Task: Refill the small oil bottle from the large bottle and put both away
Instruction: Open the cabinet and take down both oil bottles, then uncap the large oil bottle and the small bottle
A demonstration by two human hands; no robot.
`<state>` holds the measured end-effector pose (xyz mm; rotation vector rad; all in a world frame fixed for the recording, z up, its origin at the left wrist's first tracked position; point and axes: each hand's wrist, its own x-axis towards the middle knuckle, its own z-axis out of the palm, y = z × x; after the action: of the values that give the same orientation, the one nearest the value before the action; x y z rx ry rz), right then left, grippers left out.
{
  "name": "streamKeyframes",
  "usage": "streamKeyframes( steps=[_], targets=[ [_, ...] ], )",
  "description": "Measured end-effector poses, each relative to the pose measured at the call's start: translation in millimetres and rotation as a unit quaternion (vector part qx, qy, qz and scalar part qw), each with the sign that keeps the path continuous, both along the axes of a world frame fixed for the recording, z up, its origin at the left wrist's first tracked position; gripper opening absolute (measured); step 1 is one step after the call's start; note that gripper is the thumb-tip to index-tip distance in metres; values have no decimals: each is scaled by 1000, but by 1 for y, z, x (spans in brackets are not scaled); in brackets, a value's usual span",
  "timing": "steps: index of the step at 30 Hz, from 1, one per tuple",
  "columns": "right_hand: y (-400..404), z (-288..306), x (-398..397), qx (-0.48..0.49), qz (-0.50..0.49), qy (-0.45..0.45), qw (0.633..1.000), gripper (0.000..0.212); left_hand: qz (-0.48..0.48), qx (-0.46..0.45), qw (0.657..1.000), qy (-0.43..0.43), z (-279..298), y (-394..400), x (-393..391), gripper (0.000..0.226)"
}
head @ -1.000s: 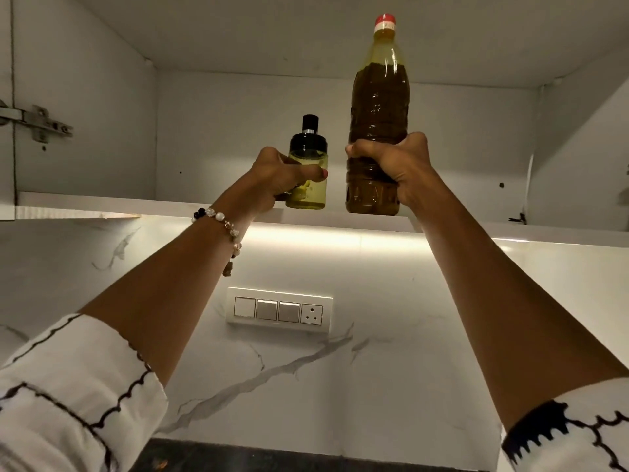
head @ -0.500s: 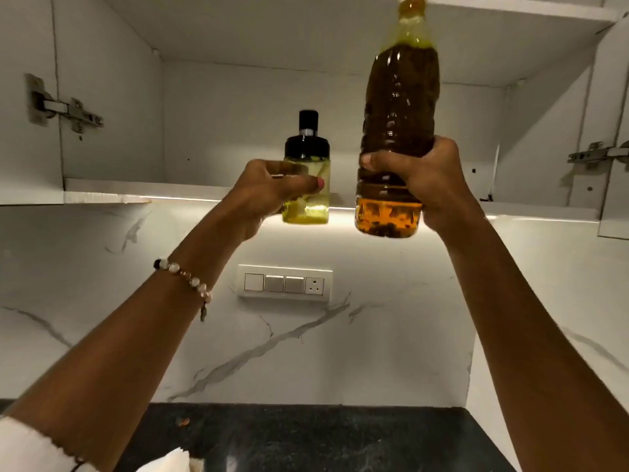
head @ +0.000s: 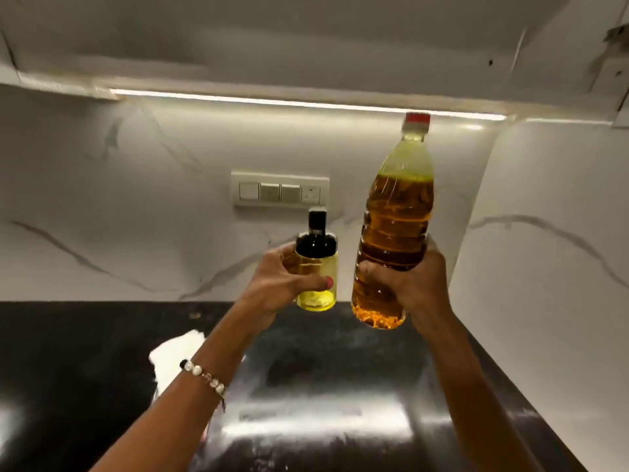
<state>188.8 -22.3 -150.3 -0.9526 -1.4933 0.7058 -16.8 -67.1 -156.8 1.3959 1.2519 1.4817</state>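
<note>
Two bottles sit in my hands above the glossy black stone counter (head: 340,386). My left hand (head: 282,284) wraps the small clear glass oil bottle with the black pump top (head: 316,267): thumb across its front, fingers curled behind, yellow oil showing below them. My right hand (head: 412,284) grips the lower body of the tall clear plastic bottle of amber oil with the red cap (head: 394,226), fingers curled round it, its base showing below them. Both bottles stand about upright, just beside each other, not touching.

Black glossy tabletop (head: 323,386), white cloth (head: 173,356) lying on it at left. Marble wall behind carries a switch panel (head: 279,192). Light strip (head: 306,104) runs under the cabinet (head: 306,39).
</note>
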Motion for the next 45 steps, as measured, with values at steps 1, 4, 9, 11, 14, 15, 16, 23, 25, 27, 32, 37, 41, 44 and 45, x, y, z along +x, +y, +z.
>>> streamKeyframes(
  steps=[1, 4, 9, 11, 14, 15, 16, 23, 25, 27, 32, 37, 41, 44, 45],
  targets=[
    [3, -20, 3, -13, 1, -4, 1000, 86, -3, -17, 1000, -4, -18, 2, 2, 53],
    [11, -75, 11, -50, 12, -6, 999, 87, 5, -65, 998, -4, -66, 8, 8, 54],
    [26, -143, 27, -95, 54, -4, 994, 88, 27, -130, 991, 13, -133, 23, 17, 58],
    [34, -164, 32, -110, 60, -9, 992, 89, 38, -156, 987, 18, -155, 29, 19, 60],
    [47, -188, 39, -132, 57, -17, 989, 86, 55, -183, 981, 27, -180, 37, 22, 64],
    [51, -194, 40, -135, 56, -21, 989, 87, 59, -189, 980, 31, -186, 40, 23, 65],
    [55, -201, 41, -139, 54, -25, 989, 88, 63, -196, 978, 33, -192, 43, 23, 67],
    [80, -229, 39, -157, 60, -31, 985, 93, 89, -224, 970, 29, -219, 56, 22, 68],
    [85, -234, 37, -161, 60, -31, 985, 91, 87, -229, 969, 23, -225, 59, 21, 70],
    [88, -238, 34, -164, 60, -33, 984, 91, 92, -234, 968, 18, -231, 62, 21, 75],
    [91, -247, 28, -177, 62, -18, 982, 93, 96, -241, 966, 17, -242, 66, 17, 82],
    [91, -248, 25, -170, 74, -24, 982, 95, 91, -245, 965, 15, -244, 70, 12, 83],
    [92, -249, 25, -176, 89, -33, 980, 100, 75, -243, 967, 29, -242, 70, 10, 81],
    [91, -244, 29, -203, 123, -31, 971, 106, 46, -243, 967, 62, -239, 67, 8, 88],
    [89, -239, 31, -215, 143, -23, 966, 107, 30, -240, 967, 75, -235, 65, 6, 96]
  ],
)
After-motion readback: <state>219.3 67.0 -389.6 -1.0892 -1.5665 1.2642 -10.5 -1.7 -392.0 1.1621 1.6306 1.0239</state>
